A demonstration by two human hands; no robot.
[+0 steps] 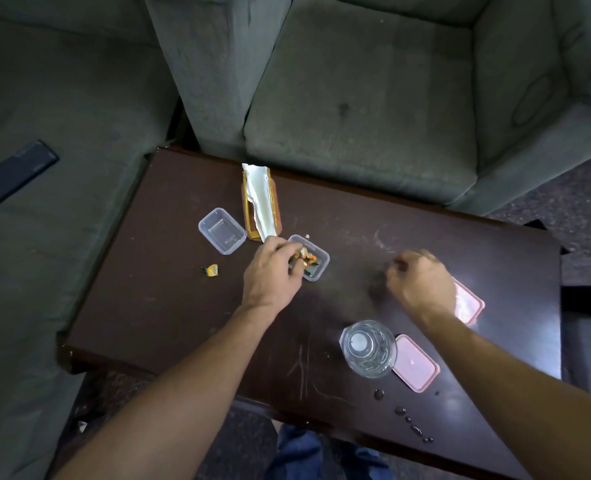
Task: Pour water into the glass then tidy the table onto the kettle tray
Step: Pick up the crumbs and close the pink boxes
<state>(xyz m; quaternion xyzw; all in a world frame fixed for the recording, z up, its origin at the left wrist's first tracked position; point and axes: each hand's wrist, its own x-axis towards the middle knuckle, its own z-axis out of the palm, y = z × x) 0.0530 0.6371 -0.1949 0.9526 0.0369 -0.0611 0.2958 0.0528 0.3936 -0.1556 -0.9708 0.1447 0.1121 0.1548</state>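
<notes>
A clear glass [368, 348] with water stands near the front of the dark table [169, 306]. My left hand [273, 271] reaches over a small clear container [316, 268] that holds wrapped candies, fingers pinched on candies at its rim. My right hand [422, 282] hovers curled over the table to the right; whether it holds anything is hidden. One loose candy [212, 270] lies left of my left hand. An empty clear container [222, 231] sits farther back. Two pink lids lie on the right: one [416, 362] beside the glass, another [469, 303] partly under my right hand.
A tissue box [262, 204] with white tissue stands at the back of the table. Water drops [408, 419] dot the front edge. Grey sofas surround the table; a dark phone [17, 171] lies on the left sofa seat.
</notes>
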